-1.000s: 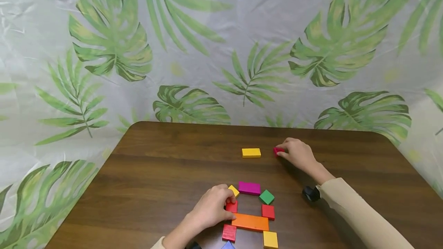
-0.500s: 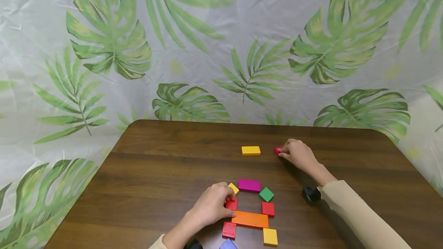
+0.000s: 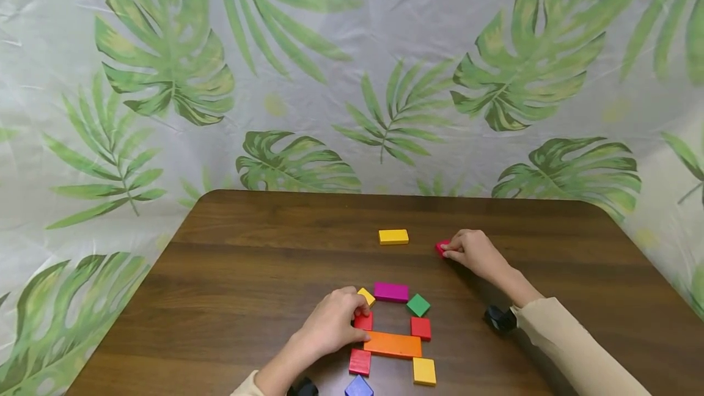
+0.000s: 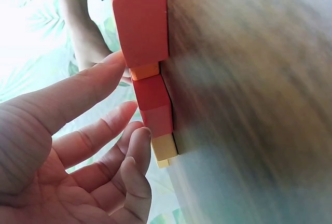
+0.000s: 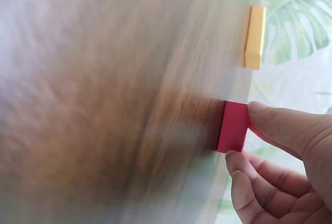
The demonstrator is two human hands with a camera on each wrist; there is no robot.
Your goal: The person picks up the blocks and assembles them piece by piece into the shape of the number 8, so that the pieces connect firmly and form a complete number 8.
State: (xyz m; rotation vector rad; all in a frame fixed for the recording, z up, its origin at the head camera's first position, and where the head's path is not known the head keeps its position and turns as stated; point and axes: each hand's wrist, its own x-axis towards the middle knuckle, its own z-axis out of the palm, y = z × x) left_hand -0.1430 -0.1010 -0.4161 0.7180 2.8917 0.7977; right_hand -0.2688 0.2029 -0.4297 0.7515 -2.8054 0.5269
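Note:
My right hand [image 3: 477,253] pinches a pinkish-red block [image 5: 233,126] between thumb and fingers, low at the tabletop on the far right. To its left lies a yellow block [image 3: 393,237]. My left hand [image 3: 333,321] rests beside the arranged blocks, fingers loosely bent. Its thumb touches the left end of the long orange block [image 3: 392,344]; its fingers are at a red block [image 4: 154,105] and grip nothing that I can see. Another red block [image 3: 360,362] lies below the thumb.
Around the orange block lie a magenta block [image 3: 391,292], a green block [image 3: 418,305], a small yellow block [image 3: 365,297], a red block [image 3: 420,328], a yellow square block [image 3: 424,371] and a blue block [image 3: 359,386]. The brown table [image 3: 247,274] ends at a leaf-patterned cloth [image 3: 308,96].
My right hand has slid the pinkish-red block slightly right and nearer, away from the yellow block, turning it a little. My left hand has stayed beside the arranged blocks.

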